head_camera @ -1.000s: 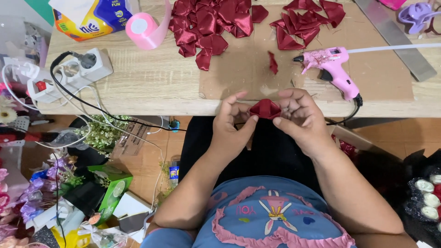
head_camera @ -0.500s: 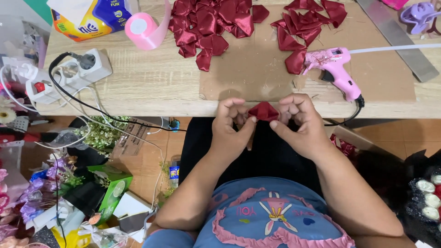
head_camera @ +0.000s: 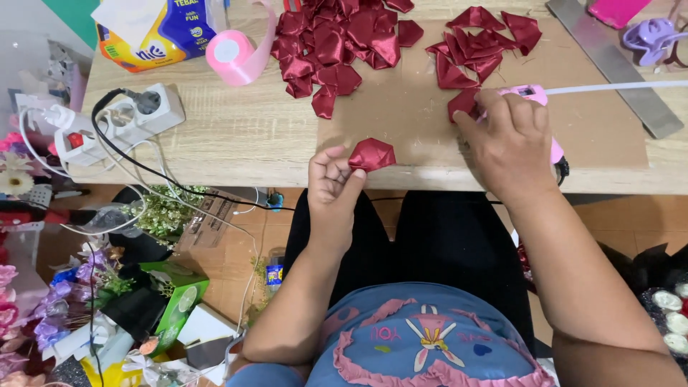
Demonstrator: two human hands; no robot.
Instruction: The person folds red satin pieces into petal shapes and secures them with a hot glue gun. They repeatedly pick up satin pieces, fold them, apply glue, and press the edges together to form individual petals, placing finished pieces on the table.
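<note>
My left hand point(head_camera: 331, 185) pinches a folded dark red ribbon petal point(head_camera: 372, 154) at the table's front edge. My right hand point(head_camera: 510, 140) lies over the pink glue gun point(head_camera: 533, 94) on the brown cardboard mat point(head_camera: 408, 115), its fingers wrapped round the gun's body. A white glue stick point(head_camera: 616, 87) sticks out of the gun to the right. One red petal point(head_camera: 462, 104) lies just left of my right hand. A heap of red folded petals point(head_camera: 337, 43) sits further back, with a smaller group of petals point(head_camera: 484, 43) to its right.
A pink ribbon roll point(head_camera: 233, 56), a tissue pack point(head_camera: 154, 32) and a white power strip point(head_camera: 122, 118) with cables stand on the wooden table point(head_camera: 236, 143) at the left. A metal ruler point(head_camera: 616, 68) and purple scissors point(head_camera: 648, 36) lie at the right. Artificial flowers and boxes clutter the floor at the left.
My right hand let go of the red petal and moved up and right onto the glue gun. My left hand alone now holds the petal and has lifted it slightly.
</note>
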